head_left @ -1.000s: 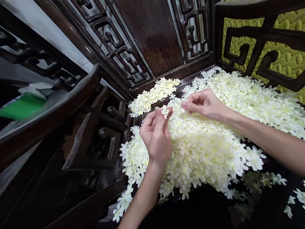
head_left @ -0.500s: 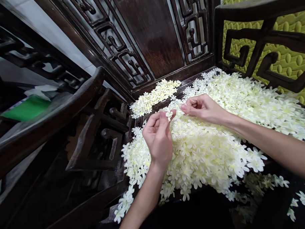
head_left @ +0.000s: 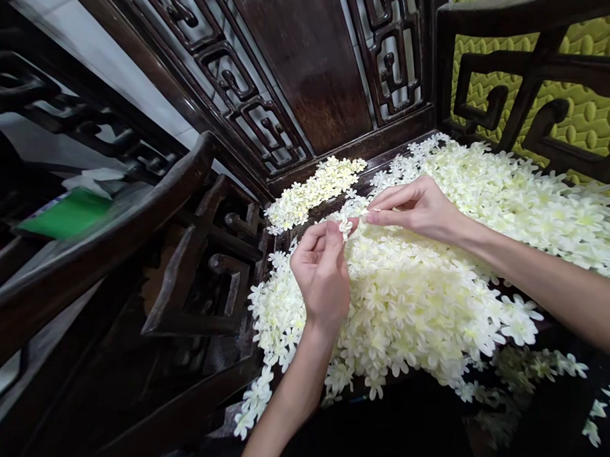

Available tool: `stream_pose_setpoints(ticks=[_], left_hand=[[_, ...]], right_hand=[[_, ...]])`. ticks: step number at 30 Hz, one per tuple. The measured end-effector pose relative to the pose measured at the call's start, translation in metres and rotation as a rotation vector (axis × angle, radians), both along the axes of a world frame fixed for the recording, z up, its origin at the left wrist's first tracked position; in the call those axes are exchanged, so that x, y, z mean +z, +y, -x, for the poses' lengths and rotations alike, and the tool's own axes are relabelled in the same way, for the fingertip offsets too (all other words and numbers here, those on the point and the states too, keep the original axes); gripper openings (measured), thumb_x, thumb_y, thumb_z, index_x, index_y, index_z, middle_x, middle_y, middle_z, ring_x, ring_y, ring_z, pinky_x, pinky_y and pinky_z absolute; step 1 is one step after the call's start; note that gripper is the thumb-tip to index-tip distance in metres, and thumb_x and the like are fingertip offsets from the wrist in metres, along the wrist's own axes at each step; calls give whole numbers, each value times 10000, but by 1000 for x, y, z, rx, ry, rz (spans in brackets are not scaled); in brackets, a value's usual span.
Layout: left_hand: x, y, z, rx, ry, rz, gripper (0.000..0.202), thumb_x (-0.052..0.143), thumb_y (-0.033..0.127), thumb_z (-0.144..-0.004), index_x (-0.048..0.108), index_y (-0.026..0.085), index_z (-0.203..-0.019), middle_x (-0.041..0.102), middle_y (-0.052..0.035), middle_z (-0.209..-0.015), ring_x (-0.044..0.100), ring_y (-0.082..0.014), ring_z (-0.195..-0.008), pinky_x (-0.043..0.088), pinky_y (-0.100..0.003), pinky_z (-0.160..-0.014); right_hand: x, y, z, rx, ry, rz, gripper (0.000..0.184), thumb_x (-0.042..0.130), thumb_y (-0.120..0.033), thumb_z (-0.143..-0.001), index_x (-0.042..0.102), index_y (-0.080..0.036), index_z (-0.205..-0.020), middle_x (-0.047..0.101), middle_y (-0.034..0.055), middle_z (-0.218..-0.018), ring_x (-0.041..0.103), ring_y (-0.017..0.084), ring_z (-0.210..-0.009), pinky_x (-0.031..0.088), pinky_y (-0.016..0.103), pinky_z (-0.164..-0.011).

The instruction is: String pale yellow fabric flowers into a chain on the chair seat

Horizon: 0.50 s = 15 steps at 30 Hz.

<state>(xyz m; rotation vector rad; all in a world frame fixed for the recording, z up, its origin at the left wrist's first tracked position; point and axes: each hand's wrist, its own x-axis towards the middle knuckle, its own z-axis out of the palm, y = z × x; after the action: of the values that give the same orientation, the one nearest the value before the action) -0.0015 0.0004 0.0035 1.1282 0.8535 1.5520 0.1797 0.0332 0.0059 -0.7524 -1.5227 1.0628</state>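
Left hand point(head_left: 321, 274) was up over the flowers, thumb and first fingers point(head_left: 335, 231) pinching one small flower point(head_left: 344, 226) right at the tips. Right hand point(head_left: 419, 208) came in from the other side. Its thumb and fingers were pressed together at the tips, just beside that flower, and I honestly couldn't tell if they had hold of anything. Under both sets of fingers, and spreading off past the right ones, was a big pile point(head_left: 437, 297) of the same cream-white flowers. It covered most of a dark wooden seat point(head_left: 369, 171). A smaller heap point(head_left: 313, 188) lay apart from it, just beyond the left fingers, near the carved chair back point(head_left: 309, 68). Way out past the left fingers, over the armrest point(head_left: 201, 279), there was something green point(head_left: 67, 213), too blurry to make out. Beyond the right fingers was yellow-green quilted padding point(head_left: 591, 112).
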Motion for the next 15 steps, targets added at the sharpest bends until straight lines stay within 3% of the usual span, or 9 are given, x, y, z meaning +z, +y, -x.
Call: stream_pose_setpoints(ticks=[4,15], left_hand=[[0,0,0,6,-7,2,147,741,336,-861,719,192,-844,741,-28,-870,722,-149,-946,554,-297,-942],[0,0,0,-7,-14,-12,124,736,305,-867,715,186,-838,740,-29,-871,724,-148,-965,547,-305,-974]], right_hand=[[2,-3,3,-52,23,23,240,918,-339,-644,834,-162,-783,787,102,-793,695,175,-689,554,297,-607],[1,-5,6,-43,24,104,282,911,-366,-652,792,-131,-751,741,63,-729,609,119,-599,447,251,-520]])
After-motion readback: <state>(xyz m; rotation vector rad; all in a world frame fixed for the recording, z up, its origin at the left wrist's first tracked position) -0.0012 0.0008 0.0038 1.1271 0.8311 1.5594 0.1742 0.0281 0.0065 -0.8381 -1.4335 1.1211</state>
